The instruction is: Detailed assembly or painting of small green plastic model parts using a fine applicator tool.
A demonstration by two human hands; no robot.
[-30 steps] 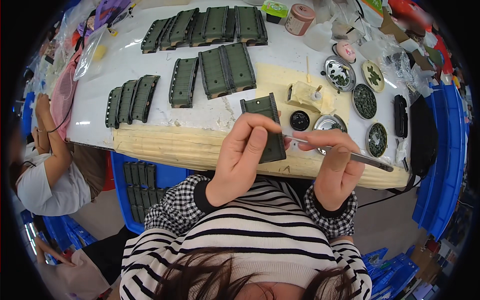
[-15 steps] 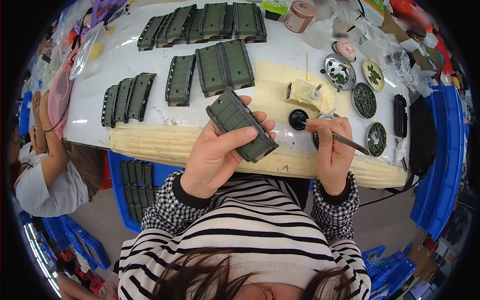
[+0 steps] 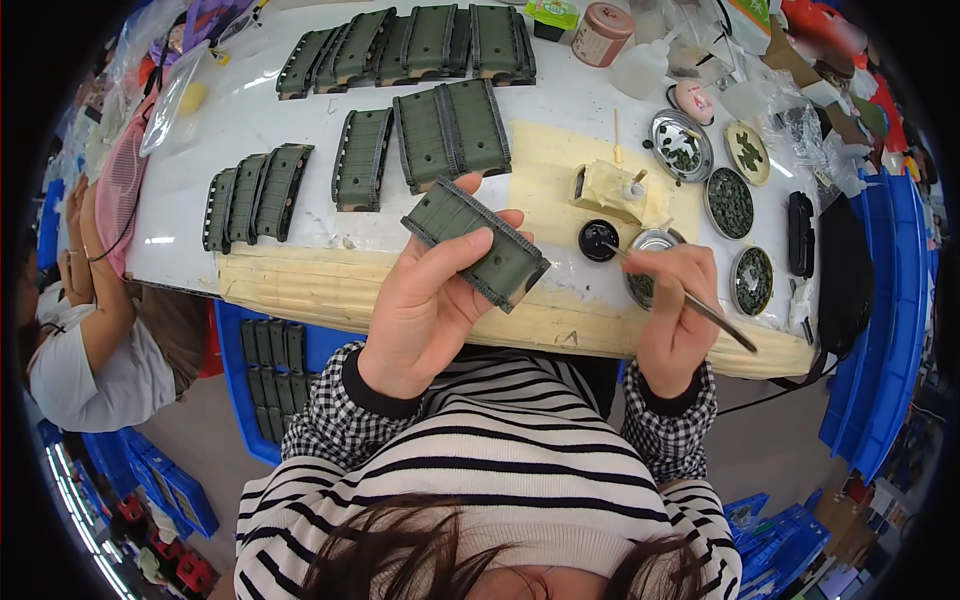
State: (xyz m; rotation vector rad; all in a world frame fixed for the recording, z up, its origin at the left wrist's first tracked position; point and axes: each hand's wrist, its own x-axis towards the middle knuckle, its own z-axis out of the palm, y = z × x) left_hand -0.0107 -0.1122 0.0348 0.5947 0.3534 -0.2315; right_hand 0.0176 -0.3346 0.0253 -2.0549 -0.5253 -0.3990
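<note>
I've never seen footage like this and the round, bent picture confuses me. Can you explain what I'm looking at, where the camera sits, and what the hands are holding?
There is no machine here: a person works with bare hands. The camera is worn on the head and looks down, so its wide lens bends straight edges. The left hand holds up a green ridged panel. The right hand holds a thin brush, its tip near a small black pot. On the white table lie more green panels in rows, round dishes of dark paint and a pink-lidded jar. Another person's arm shows at the left edge.
</note>
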